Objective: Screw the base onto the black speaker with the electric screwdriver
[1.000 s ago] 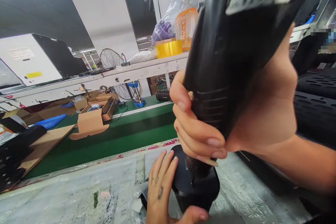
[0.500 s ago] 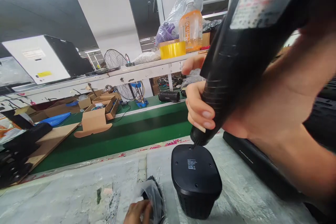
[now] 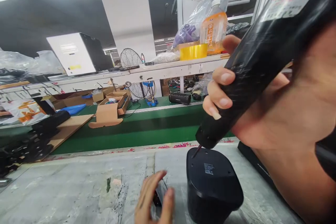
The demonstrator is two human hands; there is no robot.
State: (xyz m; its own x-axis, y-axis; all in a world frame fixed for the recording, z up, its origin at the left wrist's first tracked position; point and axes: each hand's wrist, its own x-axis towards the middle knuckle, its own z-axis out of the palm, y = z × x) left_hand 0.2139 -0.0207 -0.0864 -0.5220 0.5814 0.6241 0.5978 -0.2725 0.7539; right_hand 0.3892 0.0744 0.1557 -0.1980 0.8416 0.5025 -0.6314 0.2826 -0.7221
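My right hand point(image 3: 223, 94) is wrapped round a black electric screwdriver point(image 3: 252, 63), which is tilted with its bit pointing down. The bit tip is over the left edge of a black device point(image 3: 215, 182) with rounded corners, near a screw hole; I cannot tell whether it touches. This device stands on end, its flat panel with screw holes and small white print facing up. Left of it, my left hand point(image 3: 154, 199) has thumb and fingers apart. Beneath that hand lies a clear plastic bag point(image 3: 162, 190) with something dark in it, partly hidden.
Another black device point(image 3: 258, 168) lies to the right, partly behind my right arm. Beyond the worktop point(image 3: 86, 182) runs a green belt point(image 3: 157, 126). An open cardboard box point(image 3: 107, 112) and a black speaker-like device point(image 3: 180, 98) are further back. Yellow tape point(image 3: 193, 51) sits on the shelf.
The view has shifted left. The screwdriver's bit has moved from the panel's far screw hole towards the left one. My left hand has opened and come up from the plastic bag.
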